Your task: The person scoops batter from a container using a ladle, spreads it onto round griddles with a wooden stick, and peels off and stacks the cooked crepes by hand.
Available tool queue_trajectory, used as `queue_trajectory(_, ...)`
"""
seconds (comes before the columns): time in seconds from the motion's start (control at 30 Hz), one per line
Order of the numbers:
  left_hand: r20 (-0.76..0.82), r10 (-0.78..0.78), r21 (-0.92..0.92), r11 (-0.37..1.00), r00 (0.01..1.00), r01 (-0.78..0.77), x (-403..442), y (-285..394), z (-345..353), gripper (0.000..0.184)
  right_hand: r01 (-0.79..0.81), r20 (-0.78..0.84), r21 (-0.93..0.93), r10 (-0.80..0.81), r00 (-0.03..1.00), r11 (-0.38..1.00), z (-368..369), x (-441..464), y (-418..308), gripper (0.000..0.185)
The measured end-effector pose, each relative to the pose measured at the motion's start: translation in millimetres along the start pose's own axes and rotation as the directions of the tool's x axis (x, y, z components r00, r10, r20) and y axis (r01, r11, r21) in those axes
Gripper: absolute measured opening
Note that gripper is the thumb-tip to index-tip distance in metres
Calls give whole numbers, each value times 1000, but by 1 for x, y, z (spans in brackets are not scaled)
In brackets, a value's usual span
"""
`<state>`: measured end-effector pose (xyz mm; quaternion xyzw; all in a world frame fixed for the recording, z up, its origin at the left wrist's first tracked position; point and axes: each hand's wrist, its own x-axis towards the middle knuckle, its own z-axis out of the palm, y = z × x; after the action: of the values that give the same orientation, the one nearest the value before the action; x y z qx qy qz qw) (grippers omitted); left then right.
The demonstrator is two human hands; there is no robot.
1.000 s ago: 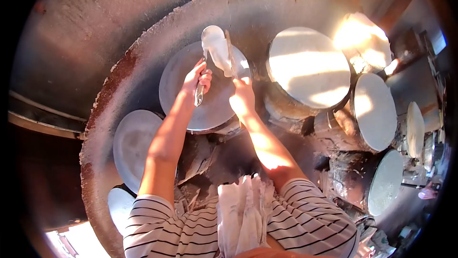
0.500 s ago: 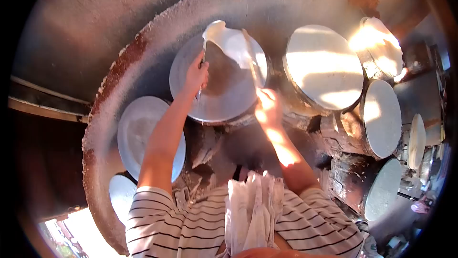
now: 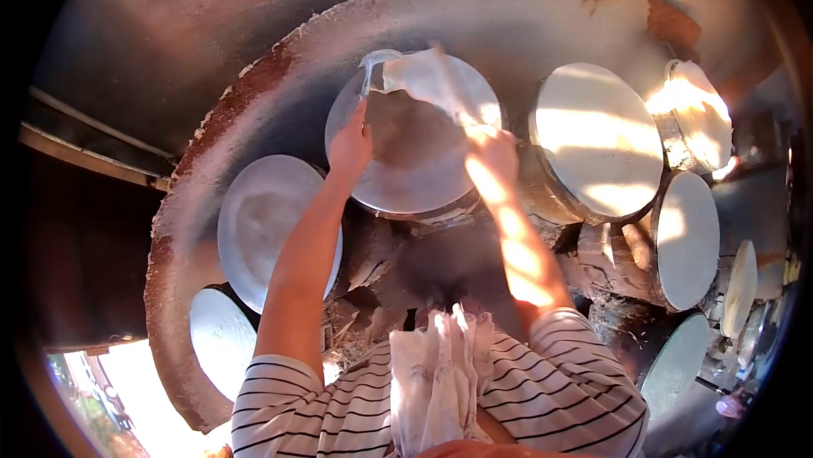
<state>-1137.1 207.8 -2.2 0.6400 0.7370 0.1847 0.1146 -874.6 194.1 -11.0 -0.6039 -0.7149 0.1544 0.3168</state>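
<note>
My left hand is closed around the handle of a metal tool with a curved, ladle-like head, held over the left rim of a round metal griddle. My right hand grips a thin flat stick, blurred, at the griddle's right side. A thin white sheet, perhaps dough or batter, hangs at the far part of the griddle between the two tools. Its left edge is beside the metal head; I cannot tell whether they touch. A brownish patch shows on the bare griddle surface.
More round plates stand around me: a metal one and a smaller one at left, a sunlit white one and several others at right. A rough curved wall edges the left and far sides.
The sheet's left end was draped on the metal tool's head and now sits right of it. My left hand has shifted left relative to the griddle. The view has also shifted.
</note>
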Motion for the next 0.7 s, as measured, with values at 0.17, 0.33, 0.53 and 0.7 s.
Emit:
queue_trajectory(0.17,-87,-27,-327,945,996,-3,-9,-25,12,54,-65,17,86,64,998,994,16,-18,4,30)
queue_trajectory(0.33,277,-196,-874,356,941,331,-41,-21,-1,49,-270,263,189,216,940,944,32,26,-30,30)
queue_trajectory(0.53,575,44,-539,-731,817,418,-91,-20,-39,39,324,21,-82,-324,946,942,-16,37,22,36)
queue_trajectory(0.7,308,358,12,-928,881,373,-96,12,-21,33,394,14,124,-398,917,911,26,54,53,29)
